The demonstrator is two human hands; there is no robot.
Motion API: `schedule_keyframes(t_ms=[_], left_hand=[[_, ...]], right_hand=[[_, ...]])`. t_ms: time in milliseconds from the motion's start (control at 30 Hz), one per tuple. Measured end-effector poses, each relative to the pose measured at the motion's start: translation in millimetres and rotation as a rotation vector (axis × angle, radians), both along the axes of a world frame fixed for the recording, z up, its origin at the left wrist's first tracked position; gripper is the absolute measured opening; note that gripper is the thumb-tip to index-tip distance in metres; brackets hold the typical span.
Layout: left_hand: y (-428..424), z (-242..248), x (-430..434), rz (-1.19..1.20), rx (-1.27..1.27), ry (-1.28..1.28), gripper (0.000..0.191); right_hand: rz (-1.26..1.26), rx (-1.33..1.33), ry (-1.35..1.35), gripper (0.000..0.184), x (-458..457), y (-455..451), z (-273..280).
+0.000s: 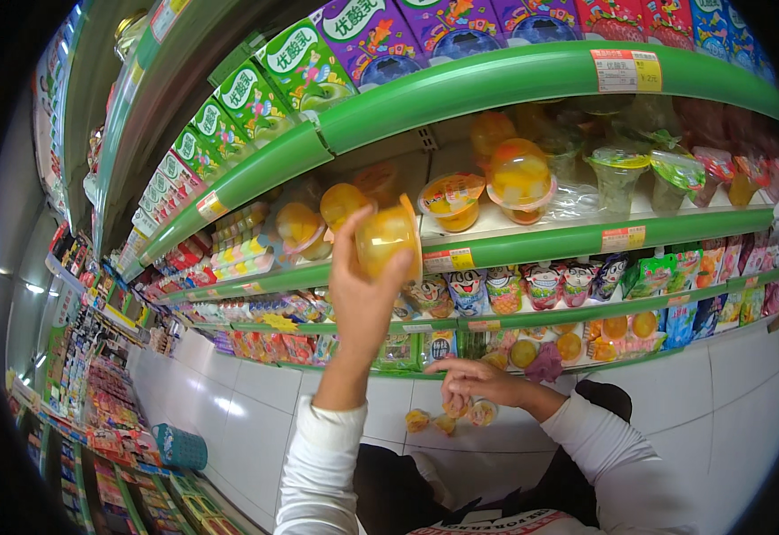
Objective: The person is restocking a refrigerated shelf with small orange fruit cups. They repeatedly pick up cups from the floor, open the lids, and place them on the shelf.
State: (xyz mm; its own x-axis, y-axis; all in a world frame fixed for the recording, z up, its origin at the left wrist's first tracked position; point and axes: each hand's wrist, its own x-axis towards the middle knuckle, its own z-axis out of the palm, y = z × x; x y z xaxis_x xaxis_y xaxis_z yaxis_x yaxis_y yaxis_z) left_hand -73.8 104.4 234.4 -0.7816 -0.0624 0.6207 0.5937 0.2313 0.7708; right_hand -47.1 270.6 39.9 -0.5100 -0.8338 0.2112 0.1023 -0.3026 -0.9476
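Observation:
My left hand (361,301) is raised before the middle shelf, fingers and thumb around a clear plastic cup of yellow fruit jelly (386,242). The cup lies tilted on its side, its orange lid edge towards the right. Behind it on the shelf are more fruit jelly cups (300,229); to the right, one cup stands upright (453,206) beside two cups stacked rim to rim (522,177). Lower down, my right hand (479,384) hangs above the floor, fingers partly bent, with nothing visible in it. Under it, several small jelly cups (481,413) sit on the white tiles.
Green shelf edges (530,73) with price tags run across in front. Drink cartons (376,43) line the upper shelf, drinking pouches (542,286) a lower one. A teal basket (180,446) stands on the floor tiles (249,414) at left. My knees are bent low.

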Motion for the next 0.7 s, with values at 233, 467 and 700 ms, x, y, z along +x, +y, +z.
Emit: schedule_keyframes(t_ms=[233, 467, 700], left_hand=[[9.7, 34.2, -55.5, 0.431, -0.504, 0.080, 0.064], [14.9, 57.2, -84.4, 0.664, -0.943, -0.090, 0.065], [-1.1, 60.5, -118.6, 0.579, -0.866, -0.238, 0.063]], right_hand=[[0.021, 0.389, 0.274, 0.047, 5.3, -7.9, -15.2], [-0.144, 0.443, 0.521, 0.052, 6.5, -3.2, -14.1], [-0.186, 0.529, 0.641, 0.048, 6.9, -2.6, -14.1]])
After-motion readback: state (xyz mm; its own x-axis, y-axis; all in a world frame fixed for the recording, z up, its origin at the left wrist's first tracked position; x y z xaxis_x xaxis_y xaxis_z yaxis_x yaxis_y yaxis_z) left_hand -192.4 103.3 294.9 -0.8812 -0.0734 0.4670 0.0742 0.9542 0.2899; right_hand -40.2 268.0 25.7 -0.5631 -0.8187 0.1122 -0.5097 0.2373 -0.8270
